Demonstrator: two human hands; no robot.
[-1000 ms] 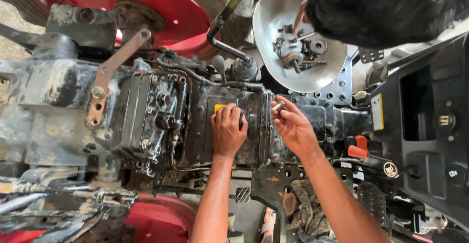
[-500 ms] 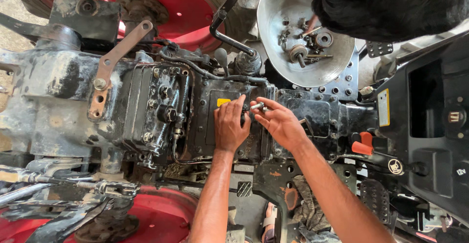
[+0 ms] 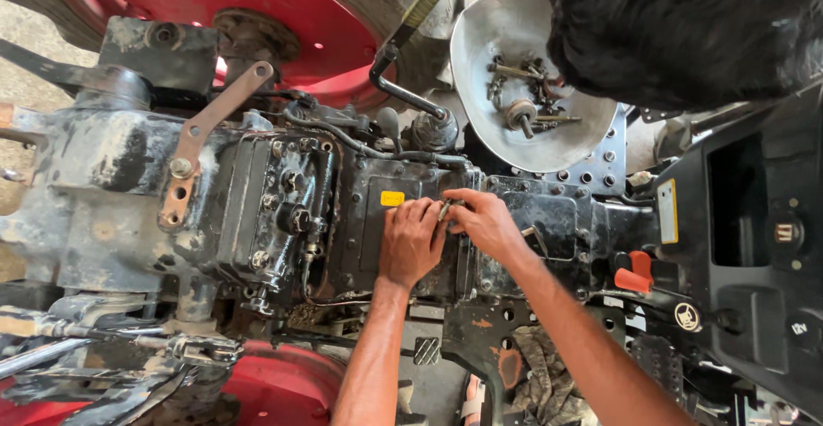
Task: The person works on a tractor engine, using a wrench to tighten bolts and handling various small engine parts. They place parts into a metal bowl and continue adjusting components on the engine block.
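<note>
head view: left hand (image 3: 411, 242) and right hand (image 3: 485, 223) both pinch a small bolt (image 3: 444, 210) over the black gearbox housing (image 3: 549, 220).

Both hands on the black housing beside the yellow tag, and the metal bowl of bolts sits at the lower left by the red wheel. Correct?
Not quite. The left hand and right hand are on the black housing beside the yellow tag, but the metal bowl of bolts sits at the upper right, above the hands, as the head view shows.
</note>
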